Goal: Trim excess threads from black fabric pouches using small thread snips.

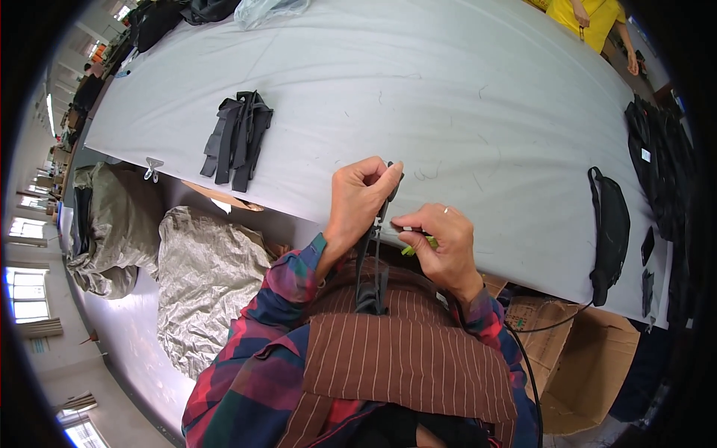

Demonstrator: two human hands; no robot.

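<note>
My left hand (pixel 361 196) pinches the upper end of a black strap (pixel 366 257) between thumb and fingers, above the table's near edge. The strap hangs down in front of my brown striped apron, its lower part bunched against the cloth. Close by on the right, my right hand (pixel 442 240) is closed around a small tool with a yellow-green part (pixel 420 245); its exact kind is mostly hidden by the fingers. The tool's dark end points toward the strap, and I cannot tell if they touch.
A pile of black straps (pixel 237 140) lies left on the white-covered table (pixel 448 112). At right are a black pouch (pixel 611 224) and heaped black items (pixel 657 164). An open cardboard box (pixel 590 366) stands below; grey-green sacks (pixel 213 284) lie left. A person in yellow (pixel 590 19) stands across.
</note>
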